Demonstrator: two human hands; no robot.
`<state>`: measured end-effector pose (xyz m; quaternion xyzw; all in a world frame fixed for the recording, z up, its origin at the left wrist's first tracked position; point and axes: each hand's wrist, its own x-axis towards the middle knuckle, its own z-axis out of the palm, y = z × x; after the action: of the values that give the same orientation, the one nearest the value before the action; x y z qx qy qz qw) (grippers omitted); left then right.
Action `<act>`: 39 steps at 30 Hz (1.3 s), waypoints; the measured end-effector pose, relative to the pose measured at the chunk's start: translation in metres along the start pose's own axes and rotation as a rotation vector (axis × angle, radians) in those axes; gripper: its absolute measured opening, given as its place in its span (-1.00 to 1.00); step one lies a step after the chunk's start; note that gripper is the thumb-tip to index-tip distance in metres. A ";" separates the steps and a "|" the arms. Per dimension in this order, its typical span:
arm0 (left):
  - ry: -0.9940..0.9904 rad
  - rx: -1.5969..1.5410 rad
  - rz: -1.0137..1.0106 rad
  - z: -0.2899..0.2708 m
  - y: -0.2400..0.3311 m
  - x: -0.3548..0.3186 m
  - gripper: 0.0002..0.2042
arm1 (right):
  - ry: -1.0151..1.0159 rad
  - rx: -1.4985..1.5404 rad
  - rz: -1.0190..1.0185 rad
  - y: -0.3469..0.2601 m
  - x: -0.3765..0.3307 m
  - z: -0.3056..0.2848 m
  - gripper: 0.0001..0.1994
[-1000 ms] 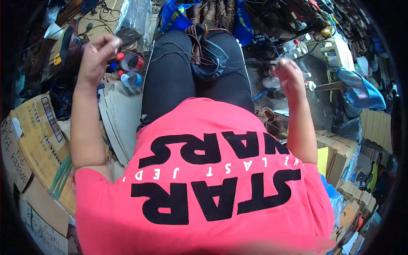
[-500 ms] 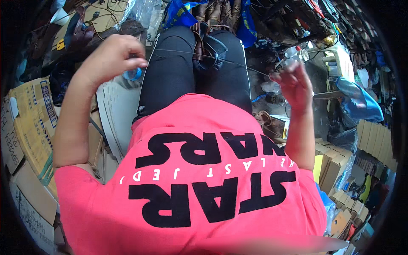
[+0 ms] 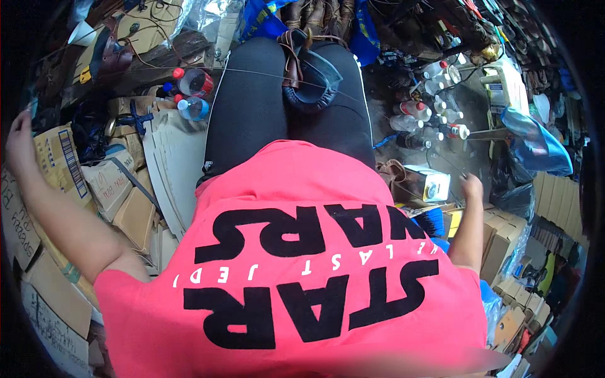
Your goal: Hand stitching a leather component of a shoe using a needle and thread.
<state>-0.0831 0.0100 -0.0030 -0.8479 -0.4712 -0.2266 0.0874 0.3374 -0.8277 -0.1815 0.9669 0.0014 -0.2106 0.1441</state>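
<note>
Head view. We see the left hand (image 3: pixel 19 142) flung far out to the left rim, its fingers drawn together as if pinching the end of a thin taut thread (image 3: pixel 252 72); the pinch itself is too small to confirm. From these fingers the thread runs rightward across both black-trousered thighs to the brown leather shoe (image 3: pixel 309 69) clamped between the knees. Just below the left fingers lie flattened cardboard boxes (image 3: pixel 60 164). The right hand (image 3: pixel 469 188) hangs low at the right, fingers curled loosely; whether it holds anything we cannot tell. Beside its fingertips sits a square metal tin (image 3: pixel 425 183); beyond them stand small capped bottles (image 3: pixel 428 113).
</note>
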 end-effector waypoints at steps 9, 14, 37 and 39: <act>-0.633 -0.911 0.835 0.064 0.271 -0.148 -0.71 | -0.145 1.027 -1.030 -0.306 -0.096 -0.094 -0.73; -0.830 -0.956 0.922 0.101 0.324 -0.155 -0.79 | -0.099 0.995 -1.122 -0.345 -0.094 -0.099 -0.81; -1.264 -1.171 0.749 0.119 0.324 -0.157 -0.81 | -0.060 1.072 -1.240 -0.356 -0.103 -0.076 -0.84; -1.265 -1.193 0.777 0.121 0.322 -0.156 -0.79 | -0.044 1.119 -1.234 -0.355 -0.108 -0.073 -0.83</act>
<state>0.1530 -0.2386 -0.1615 -0.8155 0.0772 0.1160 -0.5618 0.2460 -0.4609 -0.1729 0.7169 0.4234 -0.2402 -0.4991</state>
